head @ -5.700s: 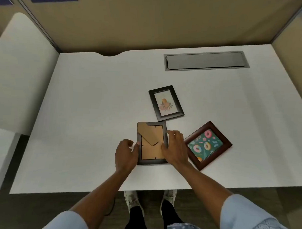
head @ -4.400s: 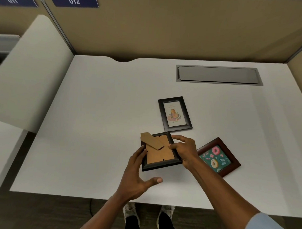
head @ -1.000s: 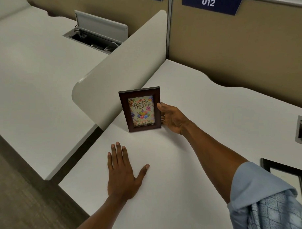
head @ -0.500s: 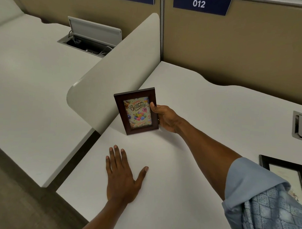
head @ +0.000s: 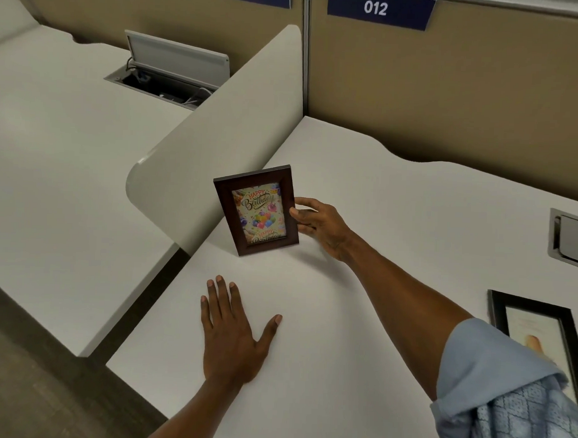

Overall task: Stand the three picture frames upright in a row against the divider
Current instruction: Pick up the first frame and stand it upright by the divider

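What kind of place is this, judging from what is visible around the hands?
Probably an office with numbered desk cubicles. A white divider separates two white desks, tan partition walls carry blue number signs such as 012, and an open cable hatch is set in the neighbouring desk.

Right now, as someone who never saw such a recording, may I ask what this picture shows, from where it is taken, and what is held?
There is no machine. A person wears a camera on the head; it looks down at their own two hands over a white desk. The right hand holds the side of a brown frame with a birthday picture, standing it beside the divider. The left hand lies flat on the desk, holding nothing. A black frame lies flat at the right edge.
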`<action>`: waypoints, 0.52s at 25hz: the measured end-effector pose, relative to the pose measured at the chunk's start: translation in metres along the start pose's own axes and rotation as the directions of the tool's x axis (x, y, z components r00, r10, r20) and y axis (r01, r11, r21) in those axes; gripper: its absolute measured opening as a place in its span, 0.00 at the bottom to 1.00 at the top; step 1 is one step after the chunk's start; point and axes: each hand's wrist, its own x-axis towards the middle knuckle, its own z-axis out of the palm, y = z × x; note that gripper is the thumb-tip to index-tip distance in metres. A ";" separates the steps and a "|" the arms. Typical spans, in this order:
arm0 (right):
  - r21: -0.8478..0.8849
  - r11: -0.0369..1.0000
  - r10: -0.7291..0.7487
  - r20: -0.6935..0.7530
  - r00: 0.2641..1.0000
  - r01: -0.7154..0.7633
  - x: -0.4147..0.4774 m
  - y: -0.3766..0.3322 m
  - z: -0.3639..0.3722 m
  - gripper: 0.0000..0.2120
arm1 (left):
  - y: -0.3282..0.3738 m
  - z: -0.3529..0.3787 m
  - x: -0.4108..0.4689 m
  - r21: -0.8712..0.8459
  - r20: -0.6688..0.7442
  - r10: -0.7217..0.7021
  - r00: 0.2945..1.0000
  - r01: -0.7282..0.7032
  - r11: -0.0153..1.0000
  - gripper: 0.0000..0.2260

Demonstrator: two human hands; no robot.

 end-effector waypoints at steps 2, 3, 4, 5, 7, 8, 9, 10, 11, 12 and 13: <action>-0.028 0.999 -0.026 -0.119 0.993 0.022 -0.031 0.004 -0.019 0.45 | 0.000 0.000 -0.003 -0.001 -0.021 0.017 1.000 -0.017 1.000 0.49; -0.056 0.998 -0.038 -0.168 0.985 0.029 -0.049 0.008 -0.030 0.46 | 0.001 0.000 -0.005 -0.004 -0.042 0.032 0.999 -0.033 0.999 0.47; -0.102 0.994 -0.057 -0.201 0.978 0.037 -0.070 0.013 -0.042 0.45 | 0.004 -0.001 -0.008 -0.007 -0.065 0.045 0.997 -0.045 0.999 0.44; -0.164 0.986 -0.077 -0.231 0.970 0.039 -0.088 0.018 -0.051 0.43 | 0.004 -0.001 -0.010 -0.012 -0.085 0.051 0.995 -0.052 0.999 0.41; -0.290 0.956 -0.139 -0.324 0.936 0.042 -0.129 0.030 -0.073 0.38 | 0.017 0.001 -0.020 -0.010 -0.136 0.093 0.986 -0.095 0.995 0.33; -0.339 0.940 -0.184 -0.378 0.907 0.050 -0.150 0.036 -0.083 0.35 | 0.029 0.004 -0.026 -0.005 -0.162 0.138 0.977 -0.141 0.990 0.29; -0.379 0.923 -0.237 -0.429 0.872 0.064 -0.171 0.043 -0.093 0.33 | 0.045 0.008 -0.033 -0.015 -0.168 0.194 0.967 -0.200 0.980 0.26; -0.414 0.908 -0.284 -0.484 0.828 0.069 -0.193 0.052 -0.104 0.30 | 0.066 0.011 -0.042 -0.047 -0.150 0.251 0.956 -0.260 0.964 0.23; -0.448 0.891 -0.336 -0.539 0.772 0.074 -0.213 0.060 -0.115 0.28 | 0.090 0.013 -0.051 -0.105 -0.109 0.301 0.947 -0.312 0.944 0.20; -0.477 0.876 -0.380 -0.599 0.705 0.067 -0.233 0.070 -0.127 0.27 | 0.117 0.014 -0.061 -0.177 -0.069 0.344 0.936 -0.351 0.919 0.18; -0.508 0.860 -0.421 -0.656 0.626 0.046 -0.254 0.078 -0.140 0.26 | 0.144 0.016 -0.072 -0.256 -0.032 0.383 0.923 -0.378 0.890 0.16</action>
